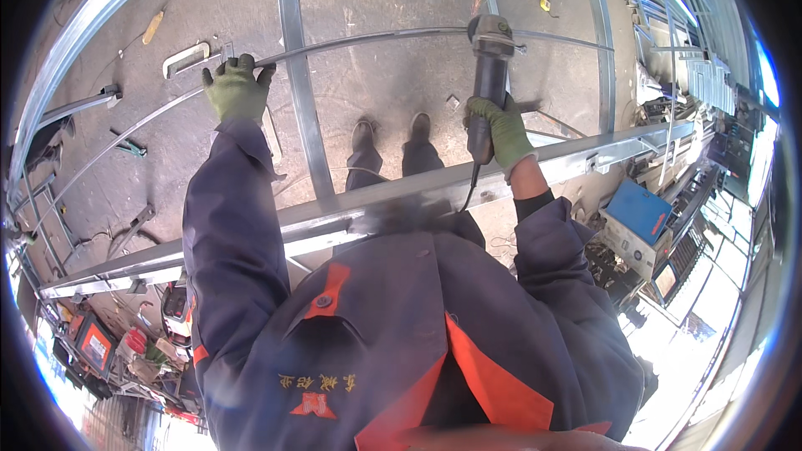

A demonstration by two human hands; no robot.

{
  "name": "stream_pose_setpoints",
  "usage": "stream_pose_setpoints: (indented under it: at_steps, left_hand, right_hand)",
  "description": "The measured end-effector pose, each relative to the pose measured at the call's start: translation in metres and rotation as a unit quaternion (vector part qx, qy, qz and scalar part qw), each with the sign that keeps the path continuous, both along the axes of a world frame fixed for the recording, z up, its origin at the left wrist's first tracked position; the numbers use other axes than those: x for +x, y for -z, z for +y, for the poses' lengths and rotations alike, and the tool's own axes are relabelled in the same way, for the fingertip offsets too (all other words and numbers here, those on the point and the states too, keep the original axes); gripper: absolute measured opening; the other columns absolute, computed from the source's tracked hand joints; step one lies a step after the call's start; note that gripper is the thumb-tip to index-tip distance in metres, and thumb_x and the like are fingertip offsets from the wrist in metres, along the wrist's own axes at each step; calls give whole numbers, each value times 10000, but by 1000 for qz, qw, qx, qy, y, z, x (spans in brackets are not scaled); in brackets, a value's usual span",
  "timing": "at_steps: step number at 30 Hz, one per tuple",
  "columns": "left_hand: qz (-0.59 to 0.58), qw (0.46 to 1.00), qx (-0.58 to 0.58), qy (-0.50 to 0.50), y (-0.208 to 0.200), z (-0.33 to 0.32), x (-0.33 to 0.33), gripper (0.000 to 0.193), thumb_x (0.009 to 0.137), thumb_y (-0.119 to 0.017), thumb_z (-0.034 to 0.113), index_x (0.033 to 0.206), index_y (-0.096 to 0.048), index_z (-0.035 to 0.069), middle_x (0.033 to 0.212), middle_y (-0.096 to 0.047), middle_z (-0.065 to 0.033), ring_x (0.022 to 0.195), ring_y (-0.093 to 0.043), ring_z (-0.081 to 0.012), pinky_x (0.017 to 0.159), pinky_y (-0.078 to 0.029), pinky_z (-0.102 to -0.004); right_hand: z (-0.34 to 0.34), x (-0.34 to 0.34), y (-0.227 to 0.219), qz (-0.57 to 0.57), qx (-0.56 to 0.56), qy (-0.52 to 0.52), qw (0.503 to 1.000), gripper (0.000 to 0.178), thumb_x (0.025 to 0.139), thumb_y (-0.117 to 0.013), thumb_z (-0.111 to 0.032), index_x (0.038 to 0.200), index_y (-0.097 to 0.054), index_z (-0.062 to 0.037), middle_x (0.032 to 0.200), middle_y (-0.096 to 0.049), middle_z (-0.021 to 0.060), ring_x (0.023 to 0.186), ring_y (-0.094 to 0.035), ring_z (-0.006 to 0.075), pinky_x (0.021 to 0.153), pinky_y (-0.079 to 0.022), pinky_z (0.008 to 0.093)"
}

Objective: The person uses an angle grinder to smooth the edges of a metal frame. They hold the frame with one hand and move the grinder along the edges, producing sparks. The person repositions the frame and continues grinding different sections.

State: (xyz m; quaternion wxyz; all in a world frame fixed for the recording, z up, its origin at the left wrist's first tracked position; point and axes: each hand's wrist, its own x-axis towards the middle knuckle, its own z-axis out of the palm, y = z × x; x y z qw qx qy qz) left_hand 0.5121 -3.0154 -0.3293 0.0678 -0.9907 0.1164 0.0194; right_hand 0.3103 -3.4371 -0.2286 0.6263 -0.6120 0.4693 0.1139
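My right hand [504, 128], in a green glove, is closed round the body of a black angle grinder [491, 71]. The grinder's head lies over a long thin metal bar [376, 37], and faint orange streaks like sparks show just beyond it. Its cable drops from the handle toward my body. In a matching glove, my left hand [237, 90] grips the same bar farther left, thumb on one side and fingers over it. The bar crosses a galvanized steel crosspiece [296, 67] of a frame; a second crosspiece [600, 42] stands near its right end.
A long steel beam [376, 192] runs across in front of my body. On the concrete floor lie a C-shaped clamp [185, 58], a yellow tape measure [545, 4] and a yellow-handled tool [153, 27]. At the right stands a blue-topped machine [637, 210]; metal stock is piled beyond.
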Motion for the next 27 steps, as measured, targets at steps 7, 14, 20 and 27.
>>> stream_pose_setpoints:
  at_steps: [7,14,20,27]
  left_hand:
    - [7,1000,7,0,2,-1,1,490,981,-689,636,1144,-731,176,1127,-758,-80,1181,-701,-308,1220,-356,-617]
    - [24,999,21,-8,2,0,1,512,1008,-645,660,1185,-725,185,1176,-751,-71,1225,-684,-294,1230,-345,-613]
    - [36,998,56,-15,-2,-4,2,544,1015,-623,679,1229,-725,190,1210,-742,-62,1251,-668,-291,1240,-330,-610]
    - [48,997,60,-19,-2,-3,2,595,1010,-614,711,1294,-740,203,1270,-742,-47,1285,-660,-289,1274,-297,-572]
  right_hand:
    - [58,-2,8,-61,-29,-172,983,583,901,-908,-203,1348,-603,15,1037,-739,108,837,-749,205,734,-612,351]
    - [36,3,-5,-33,-9,-66,997,587,899,-899,-195,1347,-583,13,1059,-737,122,827,-744,210,694,-600,353]
    - [37,5,-6,-39,2,-83,996,581,883,-894,-202,1331,-588,4,1076,-739,136,858,-750,231,727,-609,361]
    - [118,36,-2,-44,12,-278,959,724,844,-849,-331,1421,-572,5,1176,-736,200,1060,-747,329,962,-583,449]
